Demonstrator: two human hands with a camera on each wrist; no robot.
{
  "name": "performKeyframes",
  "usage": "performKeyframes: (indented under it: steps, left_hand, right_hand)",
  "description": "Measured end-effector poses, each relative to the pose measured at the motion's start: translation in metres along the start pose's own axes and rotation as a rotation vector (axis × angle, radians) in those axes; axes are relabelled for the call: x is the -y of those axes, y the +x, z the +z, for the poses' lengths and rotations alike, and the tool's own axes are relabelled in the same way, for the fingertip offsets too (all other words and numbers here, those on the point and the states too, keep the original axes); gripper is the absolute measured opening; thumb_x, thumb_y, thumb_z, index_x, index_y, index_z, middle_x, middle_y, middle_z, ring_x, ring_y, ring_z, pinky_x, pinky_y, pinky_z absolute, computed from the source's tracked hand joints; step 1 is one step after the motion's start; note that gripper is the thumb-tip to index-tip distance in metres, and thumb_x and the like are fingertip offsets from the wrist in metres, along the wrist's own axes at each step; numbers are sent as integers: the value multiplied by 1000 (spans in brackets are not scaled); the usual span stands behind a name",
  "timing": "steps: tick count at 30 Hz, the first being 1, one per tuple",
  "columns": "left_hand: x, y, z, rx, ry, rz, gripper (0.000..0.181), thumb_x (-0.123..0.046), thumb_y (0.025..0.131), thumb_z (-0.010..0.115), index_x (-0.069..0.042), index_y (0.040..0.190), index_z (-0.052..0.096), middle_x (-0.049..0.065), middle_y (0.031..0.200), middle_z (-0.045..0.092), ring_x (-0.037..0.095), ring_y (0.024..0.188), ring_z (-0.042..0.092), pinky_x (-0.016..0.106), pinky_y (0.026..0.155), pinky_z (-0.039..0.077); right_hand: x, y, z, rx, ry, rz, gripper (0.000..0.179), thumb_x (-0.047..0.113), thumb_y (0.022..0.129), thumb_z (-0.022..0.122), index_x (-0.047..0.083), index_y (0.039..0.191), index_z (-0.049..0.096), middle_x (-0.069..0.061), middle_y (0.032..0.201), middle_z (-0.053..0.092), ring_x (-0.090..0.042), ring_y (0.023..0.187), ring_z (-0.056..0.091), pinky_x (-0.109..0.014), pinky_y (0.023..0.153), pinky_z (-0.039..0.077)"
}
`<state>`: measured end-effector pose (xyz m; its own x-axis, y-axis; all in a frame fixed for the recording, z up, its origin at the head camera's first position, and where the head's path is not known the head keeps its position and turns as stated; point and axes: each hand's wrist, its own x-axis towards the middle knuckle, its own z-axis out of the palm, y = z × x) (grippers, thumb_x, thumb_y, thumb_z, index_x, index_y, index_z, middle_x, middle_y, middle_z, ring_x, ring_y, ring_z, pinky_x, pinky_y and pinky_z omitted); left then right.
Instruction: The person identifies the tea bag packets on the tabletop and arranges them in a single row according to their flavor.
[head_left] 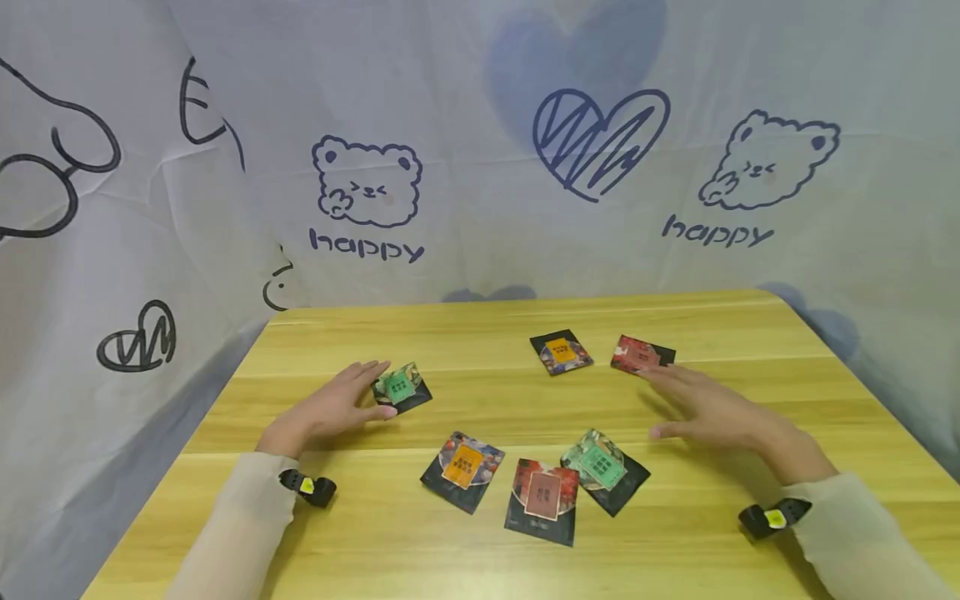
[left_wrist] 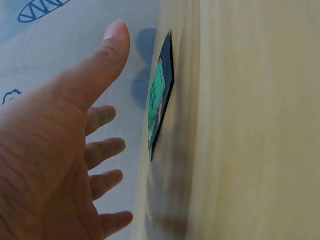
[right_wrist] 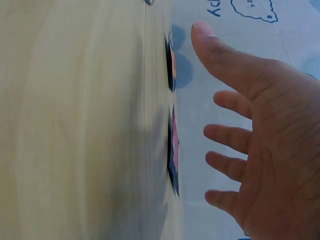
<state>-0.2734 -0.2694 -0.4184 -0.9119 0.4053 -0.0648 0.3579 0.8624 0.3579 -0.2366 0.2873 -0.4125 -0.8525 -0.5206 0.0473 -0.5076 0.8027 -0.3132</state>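
Note:
My left hand [head_left: 337, 406] hovers with spread fingers over the left edge of a small black packet with a green label [head_left: 400, 387]. In the left wrist view that green-labelled packet [left_wrist: 159, 95] lies on the table beyond the thumb, and the palm holds nothing. On the other side, my right hand [head_left: 712, 410] is held above the table, fingers extended and thumb apart. Its fingertips overlap the near edge of a red-labelled packet [head_left: 642, 354] in the head view. The right wrist view shows a gap between the fingers and that red packet [right_wrist: 174, 150].
An orange-labelled packet [head_left: 561, 352] lies at the back, left of the red one. Nearer the front lie an orange packet [head_left: 462, 471], a red packet [head_left: 542, 502] and a green packet [head_left: 604, 472], the last two close together. A drawn-on white cloth [head_left: 480, 208] hangs behind the wooden table [head_left: 337, 533].

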Motion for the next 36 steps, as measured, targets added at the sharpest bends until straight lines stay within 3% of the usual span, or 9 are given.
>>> performKeyframes:
  steps: [11,19,28,36]
  left_hand:
    - [-4,16,1,-19,-40,55,90,-61,86,65,-13,155,31,18,156,29,39,142,26,57,113,24]
    - [-17,20,3,-3,-44,37,87,-53,88,67,-7,153,32,22,152,34,41,138,33,56,112,28]
    - [-21,21,15,26,-20,11,87,-54,90,64,-7,154,30,25,152,33,43,136,34,56,110,30]
    - [-21,22,20,0,14,25,82,-53,91,63,-6,152,36,22,153,33,42,139,31,55,112,28]
  right_hand:
    - [16,8,9,55,146,-108,87,52,81,74,8,149,41,-18,150,40,-42,136,37,-60,108,32]
    - [30,11,17,127,248,-119,83,50,78,77,15,147,46,-10,149,44,-35,135,40,-55,107,36]
    - [43,11,30,174,294,-116,79,50,78,77,18,146,49,-8,147,47,-35,134,42,-55,106,36]
    - [49,12,34,203,292,-164,77,47,78,77,20,145,50,-3,147,48,-29,133,44,-50,106,39]
